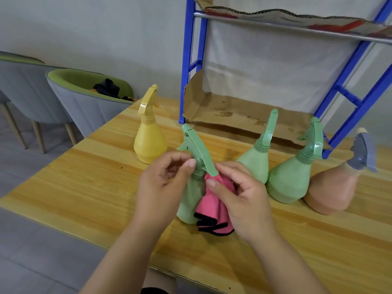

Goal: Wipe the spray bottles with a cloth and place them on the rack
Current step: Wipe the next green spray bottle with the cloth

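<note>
A green spray bottle [192, 187] stands at the middle of the wooden table [84, 187]. My left hand [163, 187] holds its neck, thumb near the trigger head. My right hand [239, 198] presses a pink cloth with black trim [214, 211] against the bottle's right side. Two more green bottles [255, 164] [290, 179] stand to the right. A yellow bottle [149, 139] stands at the back left. A peach bottle with a grey-blue head [333, 187] leans at the far right. The blue rack [188, 66] stands behind, its shelves lined with cardboard [244, 115].
Two grey and green armchairs [84, 102] stand left of the table, one with dark items in its seat. The table's near edge runs diagonally below my forearms. The rack's upper shelf [297, 24] carries torn cardboard.
</note>
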